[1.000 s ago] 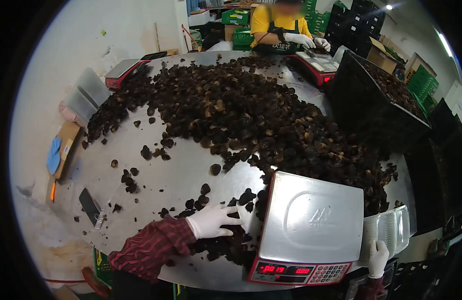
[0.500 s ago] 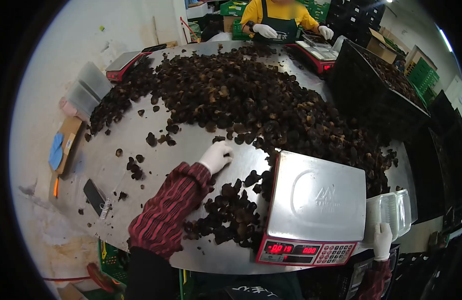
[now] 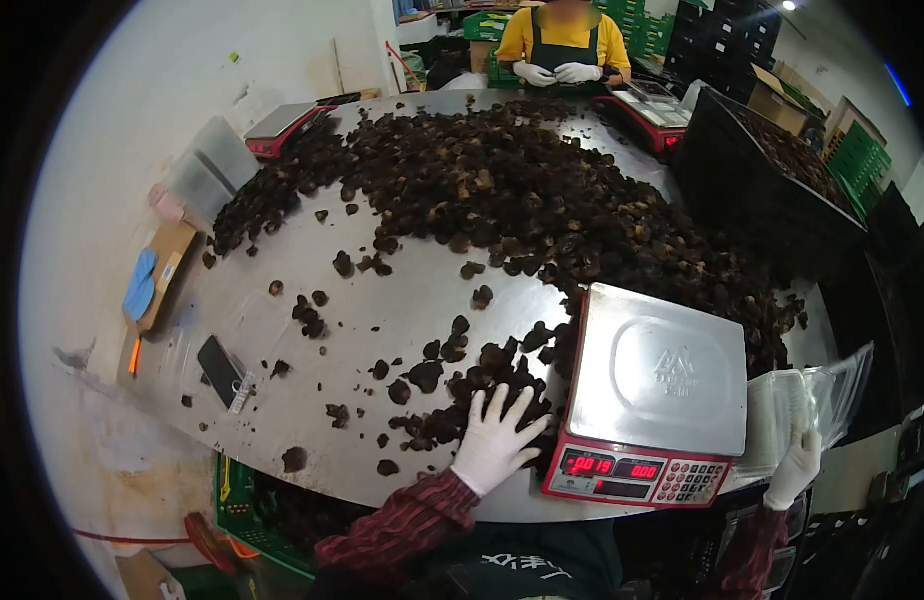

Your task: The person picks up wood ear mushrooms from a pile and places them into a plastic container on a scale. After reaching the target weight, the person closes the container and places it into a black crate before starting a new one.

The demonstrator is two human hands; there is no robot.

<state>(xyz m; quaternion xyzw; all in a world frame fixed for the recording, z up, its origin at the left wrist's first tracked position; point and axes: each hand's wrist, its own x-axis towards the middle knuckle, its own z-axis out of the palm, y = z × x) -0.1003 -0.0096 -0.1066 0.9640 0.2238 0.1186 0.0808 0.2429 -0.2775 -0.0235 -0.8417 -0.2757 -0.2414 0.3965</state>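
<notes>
Metal table (image 3: pixel 302 250): dark heaped pieces (image 3: pixel 472 185), three scales (image 3: pixel 662 370), phone (image 3: pixel 220 370).

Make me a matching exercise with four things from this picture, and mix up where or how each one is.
1. left hand
2. right hand
3. nearest scale
4. dark phone

A. displaying red digits
B. at the clear plastic containers
C. lying toward the left edge of the table
D. spread over dark pieces

Pairs: 1-D, 2-B, 3-A, 4-C.

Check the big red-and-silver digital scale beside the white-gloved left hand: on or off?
On: the big red-and-silver digital scale shows glowing red digits on its front panel.
</notes>
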